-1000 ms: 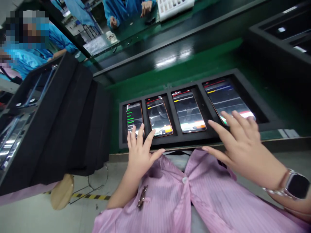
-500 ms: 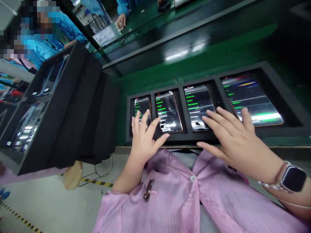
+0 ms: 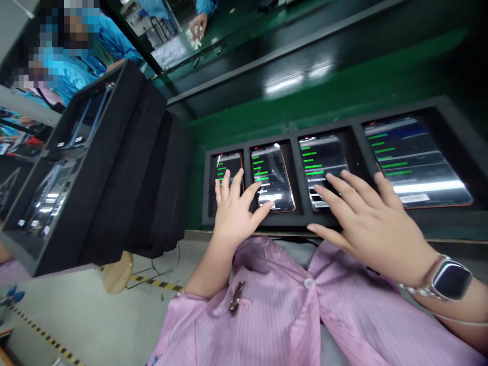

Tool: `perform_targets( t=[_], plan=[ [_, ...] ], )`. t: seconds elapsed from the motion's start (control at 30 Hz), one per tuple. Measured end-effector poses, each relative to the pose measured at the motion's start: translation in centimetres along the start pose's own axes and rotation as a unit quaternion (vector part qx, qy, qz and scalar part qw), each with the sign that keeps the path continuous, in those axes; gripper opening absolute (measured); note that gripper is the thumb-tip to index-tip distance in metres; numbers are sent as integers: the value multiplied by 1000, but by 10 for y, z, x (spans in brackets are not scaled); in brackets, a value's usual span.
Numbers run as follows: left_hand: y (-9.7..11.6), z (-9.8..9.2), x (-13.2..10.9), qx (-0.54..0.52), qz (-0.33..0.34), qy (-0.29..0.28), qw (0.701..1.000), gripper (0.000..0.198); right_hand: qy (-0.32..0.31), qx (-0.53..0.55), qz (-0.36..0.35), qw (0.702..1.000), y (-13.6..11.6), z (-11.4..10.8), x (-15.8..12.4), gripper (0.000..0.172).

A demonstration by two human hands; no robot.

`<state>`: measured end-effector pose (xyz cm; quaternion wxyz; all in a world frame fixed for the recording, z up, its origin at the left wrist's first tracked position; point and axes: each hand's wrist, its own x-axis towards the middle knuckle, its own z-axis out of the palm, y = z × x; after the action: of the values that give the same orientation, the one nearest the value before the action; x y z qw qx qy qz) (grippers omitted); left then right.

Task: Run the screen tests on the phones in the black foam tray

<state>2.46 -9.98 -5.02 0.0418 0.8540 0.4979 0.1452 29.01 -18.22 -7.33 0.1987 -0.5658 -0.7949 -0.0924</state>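
Several lit smartphones lie face up in a row, each in its own slot of a black foam tray point(image 3: 244, 219). Green lines of text show on their screens. My left hand point(image 3: 237, 211) is open, its spread fingers over the leftmost phone point(image 3: 227, 162) and the lower left of the second phone point(image 3: 271, 168). Fingers apart, my right hand point(image 3: 375, 229) spans the lower part of the third phone point(image 3: 324, 152) and the left edge of the rightmost phone point(image 3: 412, 152). Whether the fingertips touch the glass I cannot tell.
To the left, black foam trays point(image 3: 125, 152) are stacked, with phones standing in the top one. Across the green bench point(image 3: 244, 119), a person's hand point(image 3: 199, 25) in a blue sleeve holds something white. A round wooden stool point(image 3: 118, 273) stands below.
The camera view has shifted slightly, moving the tray rightward in the picture. The rightmost phone's screen has lost its coloured bars and bright green band. Both hands stay spread over the phones.
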Motion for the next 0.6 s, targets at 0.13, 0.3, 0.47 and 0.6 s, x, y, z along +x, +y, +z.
perform_targets(
  t=[0.13, 0.3, 0.47, 0.6],
  plan=[
    [-2, 1, -3, -25, 3, 30, 999, 61, 4, -11, -6, 1000, 0, -2, -2, 73],
    [-16, -13, -22, -69, -1, 91, 993, 58, -13, 13, 36, 999, 15, -25, -23, 71],
    [-44, -26, -39, -79, -53, 103, 990, 58, -5, -32, 121, 992, 46, -43, -48, 72],
    [-57, -20, -41, -88, -82, 79, 990, 60, -3, -39, 137, 990, 52, -43, -52, 72]
  ],
)
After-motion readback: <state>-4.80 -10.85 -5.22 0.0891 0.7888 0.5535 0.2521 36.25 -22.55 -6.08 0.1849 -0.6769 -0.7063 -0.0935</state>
